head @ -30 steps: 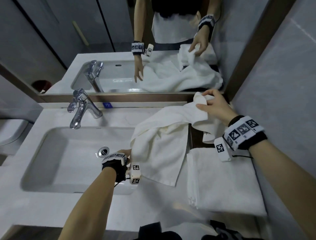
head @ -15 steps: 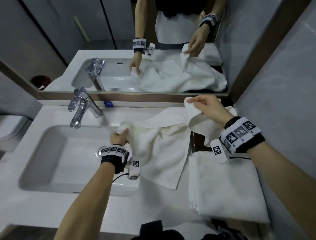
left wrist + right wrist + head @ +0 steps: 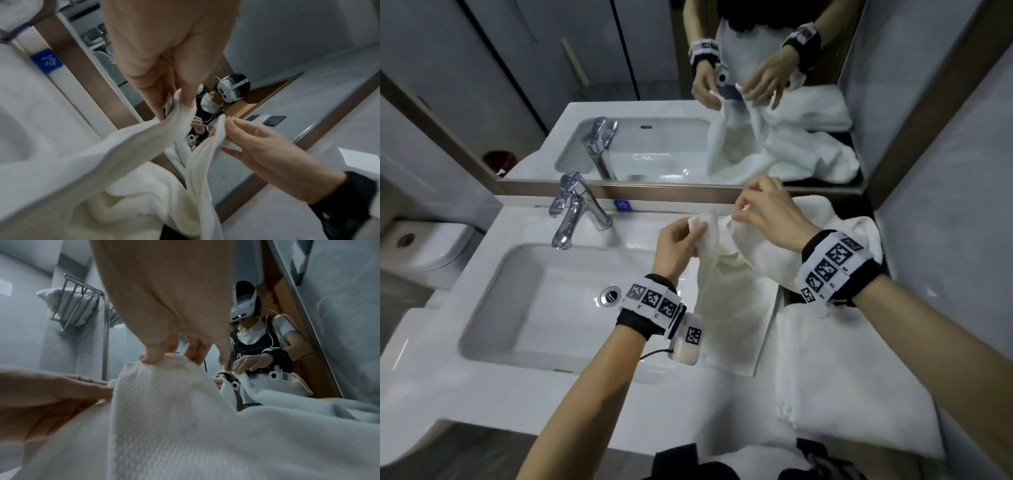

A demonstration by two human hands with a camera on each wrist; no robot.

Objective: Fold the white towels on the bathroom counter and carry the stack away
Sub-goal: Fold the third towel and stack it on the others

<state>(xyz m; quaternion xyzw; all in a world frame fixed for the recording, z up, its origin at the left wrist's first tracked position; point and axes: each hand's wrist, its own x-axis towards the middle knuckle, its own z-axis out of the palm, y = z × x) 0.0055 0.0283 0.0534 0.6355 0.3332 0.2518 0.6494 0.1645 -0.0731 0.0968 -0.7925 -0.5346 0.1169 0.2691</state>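
Observation:
A white towel (image 3: 729, 298) hangs from both hands above the counter, its lower part draped over the sink's right rim. My left hand (image 3: 681, 240) pinches one top corner, and in the left wrist view the left hand (image 3: 185, 97) nips the towel (image 3: 115, 162) between thumb and finger. My right hand (image 3: 760, 212) pinches the neighbouring corner a little to the right. In the right wrist view the right hand (image 3: 164, 356) grips the towel's woven edge (image 3: 164, 402). A folded white towel (image 3: 852, 383) lies flat on the counter at the right. More loose towel (image 3: 835, 226) is bunched behind my right wrist.
The white sink basin (image 3: 534, 308) with its drain (image 3: 610, 294) takes the left of the counter, and a chrome faucet (image 3: 575, 212) stands behind it. A mirror (image 3: 654, 102) runs along the back. A grey wall (image 3: 948, 205) closes the right side. A toilet (image 3: 417, 246) stands at far left.
My left hand rose from the sink's edge, took a towel corner and lifted it up toward my right hand. Both corners now sit close together, raised above the counter.

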